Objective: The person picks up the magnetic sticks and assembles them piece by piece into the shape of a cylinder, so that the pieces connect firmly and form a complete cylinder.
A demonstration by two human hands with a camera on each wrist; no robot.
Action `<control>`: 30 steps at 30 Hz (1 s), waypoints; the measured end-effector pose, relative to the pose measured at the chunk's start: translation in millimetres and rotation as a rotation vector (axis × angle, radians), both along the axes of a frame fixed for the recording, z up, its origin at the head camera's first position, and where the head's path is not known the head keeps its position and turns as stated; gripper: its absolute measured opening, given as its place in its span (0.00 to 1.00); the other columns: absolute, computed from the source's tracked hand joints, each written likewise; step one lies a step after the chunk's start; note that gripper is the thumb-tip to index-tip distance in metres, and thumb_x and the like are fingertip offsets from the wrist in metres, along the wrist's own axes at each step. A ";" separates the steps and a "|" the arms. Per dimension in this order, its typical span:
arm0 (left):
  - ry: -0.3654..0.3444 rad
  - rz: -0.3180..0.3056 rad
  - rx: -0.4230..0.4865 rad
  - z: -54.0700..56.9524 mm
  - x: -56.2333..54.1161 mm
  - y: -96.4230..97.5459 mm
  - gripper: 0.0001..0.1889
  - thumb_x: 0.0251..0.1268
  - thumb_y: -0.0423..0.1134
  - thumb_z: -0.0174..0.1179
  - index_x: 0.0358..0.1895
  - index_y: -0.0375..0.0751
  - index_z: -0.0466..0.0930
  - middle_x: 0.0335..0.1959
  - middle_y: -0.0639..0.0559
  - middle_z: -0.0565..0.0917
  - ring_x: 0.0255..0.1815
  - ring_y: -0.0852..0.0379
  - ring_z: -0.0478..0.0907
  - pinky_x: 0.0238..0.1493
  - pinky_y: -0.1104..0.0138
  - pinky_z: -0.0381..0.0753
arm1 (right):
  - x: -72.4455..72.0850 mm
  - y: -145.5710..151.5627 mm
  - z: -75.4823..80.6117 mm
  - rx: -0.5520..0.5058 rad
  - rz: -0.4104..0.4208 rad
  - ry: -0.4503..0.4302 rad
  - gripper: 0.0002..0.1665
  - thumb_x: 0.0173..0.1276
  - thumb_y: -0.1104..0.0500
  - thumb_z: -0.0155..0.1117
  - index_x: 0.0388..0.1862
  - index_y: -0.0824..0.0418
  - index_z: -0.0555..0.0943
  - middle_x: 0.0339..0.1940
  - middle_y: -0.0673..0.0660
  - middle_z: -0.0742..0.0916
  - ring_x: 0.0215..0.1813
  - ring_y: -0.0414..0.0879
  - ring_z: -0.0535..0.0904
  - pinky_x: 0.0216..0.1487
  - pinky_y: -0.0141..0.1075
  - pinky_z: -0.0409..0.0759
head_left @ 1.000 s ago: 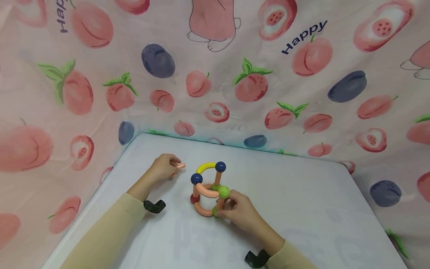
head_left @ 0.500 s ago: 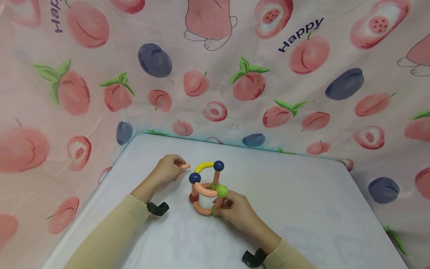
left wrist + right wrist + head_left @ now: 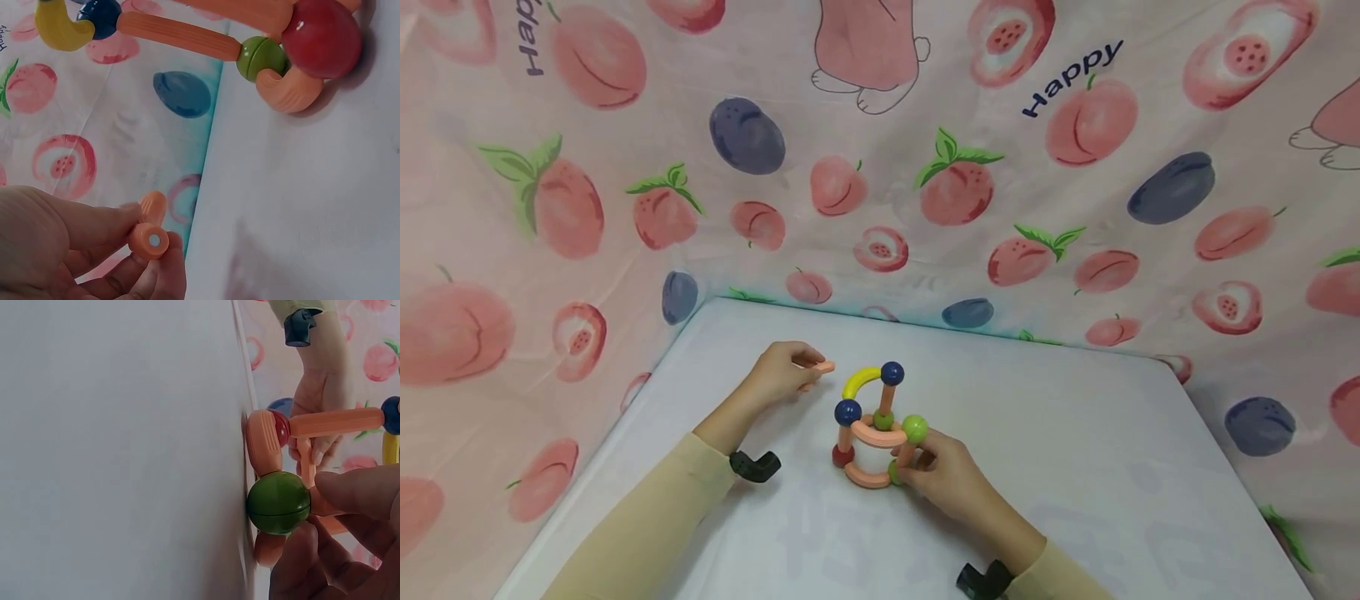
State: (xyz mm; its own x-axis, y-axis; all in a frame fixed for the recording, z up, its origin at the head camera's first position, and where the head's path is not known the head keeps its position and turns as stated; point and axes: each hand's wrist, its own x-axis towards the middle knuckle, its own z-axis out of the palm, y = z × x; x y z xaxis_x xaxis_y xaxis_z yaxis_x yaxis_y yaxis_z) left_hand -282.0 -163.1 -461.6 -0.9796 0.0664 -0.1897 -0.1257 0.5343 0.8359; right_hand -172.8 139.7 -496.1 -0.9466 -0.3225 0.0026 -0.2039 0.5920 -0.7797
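Note:
My left hand pinches a curved orange magnetic rod between thumb and fingers, with one silver-tipped end facing the left wrist camera. To its right stands a frame of magnetic rods and balls, apart from the held rod. Its top carries a yellow curved rod between two blue balls, plus an orange curved rod leading to a light green ball. Below are a red ball and green balls. My right hand grips the upright rod just above the lower near green ball.
The frame stands on a white tabletop. Fruit-print cloth rises along the table's back and left side. Dark camera mounts sit at both wrists.
My left hand has moved right with the curved rod, closer to the frame. The frame has turned slightly and shifted a little right and nearer, with my right hand still holding it.

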 end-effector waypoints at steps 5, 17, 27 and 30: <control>-0.011 -0.003 0.024 2.9 -0.4 2.8 0.14 0.74 0.39 0.70 0.59 0.42 0.87 0.55 0.41 0.86 0.35 0.55 0.84 0.43 0.58 0.90 | 3.3 5.5 3.1 0.000 -0.021 -0.018 0.12 0.64 0.59 0.81 0.35 0.49 0.83 0.45 0.49 0.89 0.35 0.44 0.79 0.30 0.33 0.81; -0.028 -0.046 0.133 10.3 -1.9 22.4 0.15 0.74 0.39 0.70 0.59 0.40 0.87 0.51 0.41 0.87 0.36 0.51 0.86 0.52 0.52 0.89 | 8.8 18.5 4.5 0.018 -0.121 -0.004 0.14 0.61 0.61 0.84 0.42 0.52 0.87 0.35 0.48 0.87 0.33 0.43 0.79 0.29 0.33 0.81; -0.073 -0.048 0.170 17.8 -2.3 34.7 0.15 0.73 0.42 0.72 0.59 0.45 0.88 0.50 0.45 0.88 0.41 0.46 0.85 0.58 0.53 0.88 | 4.0 29.7 6.1 0.036 -0.207 0.003 0.18 0.62 0.63 0.83 0.49 0.53 0.87 0.38 0.50 0.87 0.33 0.44 0.79 0.27 0.33 0.81; -0.079 -0.045 0.168 19.3 -2.1 36.2 0.15 0.72 0.42 0.72 0.59 0.46 0.89 0.52 0.45 0.88 0.41 0.50 0.85 0.58 0.56 0.88 | 1.2 32.1 6.8 0.031 -0.227 -0.013 0.20 0.63 0.63 0.82 0.53 0.54 0.88 0.38 0.50 0.88 0.33 0.44 0.79 0.28 0.33 0.81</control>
